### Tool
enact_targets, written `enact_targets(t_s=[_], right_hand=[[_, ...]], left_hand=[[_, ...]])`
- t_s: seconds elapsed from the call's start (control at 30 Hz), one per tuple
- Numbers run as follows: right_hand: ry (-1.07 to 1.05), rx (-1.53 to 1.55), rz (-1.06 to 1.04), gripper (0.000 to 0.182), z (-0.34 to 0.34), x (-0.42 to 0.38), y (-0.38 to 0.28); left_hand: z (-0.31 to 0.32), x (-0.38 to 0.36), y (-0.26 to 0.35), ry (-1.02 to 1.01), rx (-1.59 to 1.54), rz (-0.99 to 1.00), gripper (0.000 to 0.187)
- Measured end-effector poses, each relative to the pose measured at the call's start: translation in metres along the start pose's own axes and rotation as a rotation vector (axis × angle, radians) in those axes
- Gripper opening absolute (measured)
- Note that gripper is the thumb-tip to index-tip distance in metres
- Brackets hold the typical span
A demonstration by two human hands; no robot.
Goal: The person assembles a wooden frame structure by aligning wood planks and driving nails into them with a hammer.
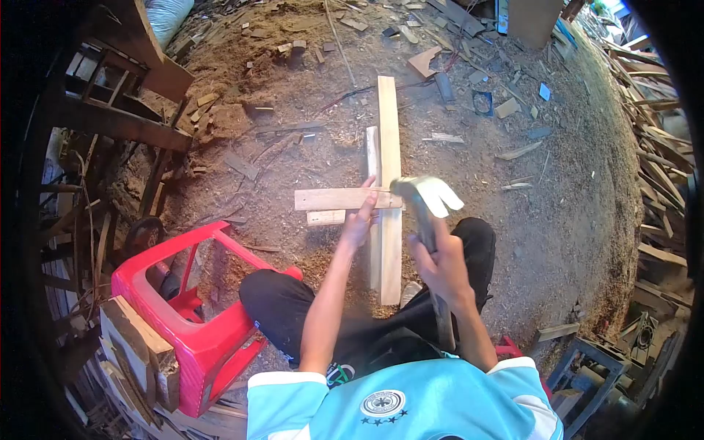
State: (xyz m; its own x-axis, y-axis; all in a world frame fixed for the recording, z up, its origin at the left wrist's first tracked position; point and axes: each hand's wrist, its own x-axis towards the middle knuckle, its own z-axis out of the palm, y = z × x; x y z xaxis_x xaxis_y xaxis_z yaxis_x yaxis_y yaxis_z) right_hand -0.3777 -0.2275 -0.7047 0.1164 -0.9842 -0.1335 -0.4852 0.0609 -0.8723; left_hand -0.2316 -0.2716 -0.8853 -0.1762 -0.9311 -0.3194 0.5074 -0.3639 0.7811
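Note:
My right hand (444, 265) grips a claw hammer (444, 314) partway along its handle. The hammer's head hangs over the right end of a short wooden board (330, 198), its claw pointing right. That board lies crosswise over a long, pale wooden plank (391, 257) that runs away from me. My left hand (360, 220) is closed around the short board just left of the crossing, fingers reaching past its far edge. Beneath the short board, a second short piece (325, 218) shows at its near side. A narrower strip (372, 150) lies along the long plank's left side.
A red plastic stool (165, 330) lies on its side at the left, beside stacked wood offcuts (139, 345). Scraps and sawdust cover the dirt floor (528, 220). Wooden frames (110, 117) stand at left; a pile of wood strips (660, 169) lines the right.

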Motion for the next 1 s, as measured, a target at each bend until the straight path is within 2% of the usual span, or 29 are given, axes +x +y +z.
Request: enact_targets(t_s=[0.07, 0.17, 0.23, 0.3, 0.37, 0.43, 0.47, 0.53, 0.57, 0.63, 0.7, 0.77, 0.8, 0.83, 0.87, 0.93, 1.0], right_hand=[[0.096, 0.023, -0.120, 0.049, -0.005, -0.004, -0.019], [0.077, -0.034, -0.127, 0.050, 0.014, -0.006, 0.012], [-0.096, -0.119, 0.015, 0.046, 0.021, 0.000, 0.042], [-0.001, -0.042, 0.089, 0.045, 0.013, -0.004, 0.029], [0.067, -0.044, -0.020, 0.045, -0.006, -0.007, -0.010], [0.217, -0.063, -0.278, 0.041, -0.020, -0.015, -0.035], [0.298, 0.127, -0.251, 0.039, -0.018, -0.018, -0.055], [0.328, 0.156, -0.263, 0.036, -0.012, -0.020, -0.062], [0.281, -0.005, -0.315, 0.034, -0.010, -0.017, -0.048], [0.128, -0.113, -0.210, 0.033, 0.009, -0.008, -0.002], [-0.089, -0.006, 0.244, 0.035, 0.021, -0.003, 0.034], [0.118, -0.039, -0.028, 0.037, 0.015, -0.006, 0.026], [0.094, 0.022, 0.045, 0.037, 0.006, -0.011, 0.018], [0.075, 0.071, 0.118, 0.036, -0.007, -0.018, -0.017], [0.160, 0.024, -0.047, 0.036, -0.013, -0.027, -0.025], [0.381, 0.246, -0.291, 0.031, -0.007, -0.031, -0.043], [0.298, 0.171, -0.263, 0.026, -0.003, -0.034, -0.038]], left_hand=[[0.008, -0.001, -0.001, 0.009, -0.045, 0.000, 0.057], [0.008, -0.005, 0.008, 0.030, -0.013, -0.014, 0.057], [0.004, -0.008, -0.004, 0.082, 0.033, 0.046, 0.055], [-0.001, 0.017, 0.001, 0.081, 0.093, 0.134, 0.054], [-0.006, 0.003, -0.011, 0.069, 0.150, 0.112, 0.054], [0.003, -0.002, -0.006, 0.071, 0.011, 0.072, 0.053], [-0.002, 0.003, -0.012, 0.056, -0.005, 0.092, 0.053], [-0.002, -0.001, -0.010, 0.049, -0.050, 0.092, 0.053], [-0.001, -0.001, -0.009, 0.054, -0.076, 0.083, 0.053], [0.000, -0.003, -0.006, 0.047, -0.109, 0.048, 0.054], [-0.004, -0.005, -0.004, 0.022, -0.113, -0.006, 0.056], [-0.002, -0.010, -0.011, 0.083, 0.029, 0.096, 0.052], [-0.002, -0.011, -0.016, 0.097, 0.062, 0.152, 0.051], [-0.003, -0.011, -0.020, 0.114, 0.095, 0.208, 0.050], [0.008, -0.019, -0.005, 0.120, 0.031, 0.133, 0.050], [0.013, -0.009, 0.008, 0.084, -0.126, 0.086, 0.050], [0.015, -0.012, 0.007, 0.092, -0.182, 0.062, 0.051]])
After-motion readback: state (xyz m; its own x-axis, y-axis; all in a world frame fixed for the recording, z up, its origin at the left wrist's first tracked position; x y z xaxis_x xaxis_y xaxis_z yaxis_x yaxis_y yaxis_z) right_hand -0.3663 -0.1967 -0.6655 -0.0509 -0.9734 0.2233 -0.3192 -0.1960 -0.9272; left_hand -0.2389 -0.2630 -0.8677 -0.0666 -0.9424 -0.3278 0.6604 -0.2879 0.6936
